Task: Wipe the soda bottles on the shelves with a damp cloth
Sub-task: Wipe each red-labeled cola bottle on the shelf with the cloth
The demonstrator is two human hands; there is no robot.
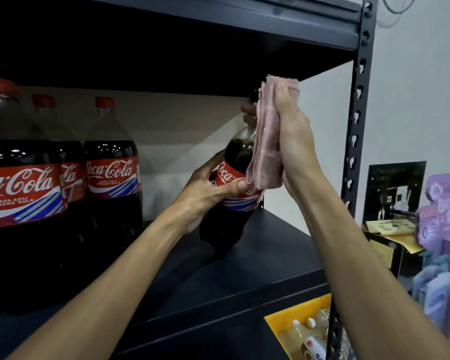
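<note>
A large cola bottle (227, 203) with a red label leans to the right on the dark shelf (257, 258). My left hand (205, 188) grips it round the label, thumb across the front. My right hand (291, 136) holds a folded pink cloth (266, 141) wrapped over the bottle's neck and shoulder, with fingertips showing on the far side; the cap is hidden under the cloth. Three more cola bottles (112, 175) with red caps stand upright in a row at the left of the same shelf.
The shelf above (218, 48) hangs low over the bottles. A perforated metal upright (359, 105) stands at the right. Beyond it are a brown box (385, 245) and purple packets (444, 211). Below, a yellow crate (278, 323) holds small bottles.
</note>
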